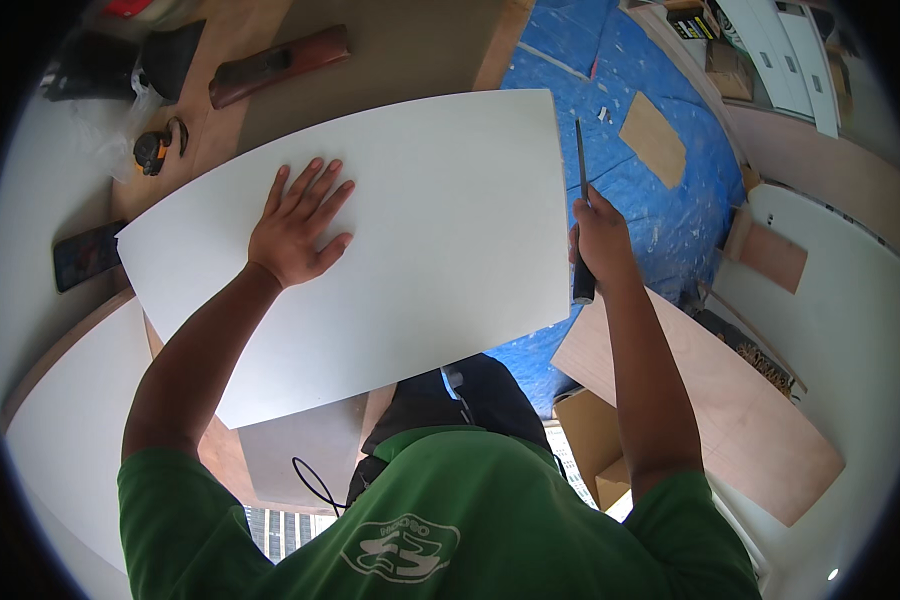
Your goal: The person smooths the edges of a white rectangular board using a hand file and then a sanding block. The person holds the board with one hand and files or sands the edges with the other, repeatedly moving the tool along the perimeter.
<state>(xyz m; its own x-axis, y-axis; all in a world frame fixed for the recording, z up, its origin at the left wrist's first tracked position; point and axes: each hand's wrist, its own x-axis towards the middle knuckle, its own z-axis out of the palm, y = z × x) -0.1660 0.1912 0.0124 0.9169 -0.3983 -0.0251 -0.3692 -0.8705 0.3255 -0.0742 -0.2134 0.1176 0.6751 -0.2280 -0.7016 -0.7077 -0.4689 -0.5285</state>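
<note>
A large white panel (435, 240) lies before me, its right edge reaching out over the blue floor sheet. Flat on the panel's left part rests my left hand (294, 229), palm down with the fingers spread. Just beyond the panel's right edge, my right hand (604, 236) grips a hand file (581, 150) by its black handle. The narrow dark blade points away from me, roughly along that edge. I cannot tell whether it touches the panel. Part of the handle is hidden by the fingers.
A tape measure (150, 152) and a reddish-brown curved piece (280, 66) lie beyond the panel. A phone (88, 256) leans by its left corner. Blue sheeting (667, 225) covers the floor, with a brown offcut (654, 140) on it. A plywood board (750, 420) stands right, near a cardboard box (589, 431).
</note>
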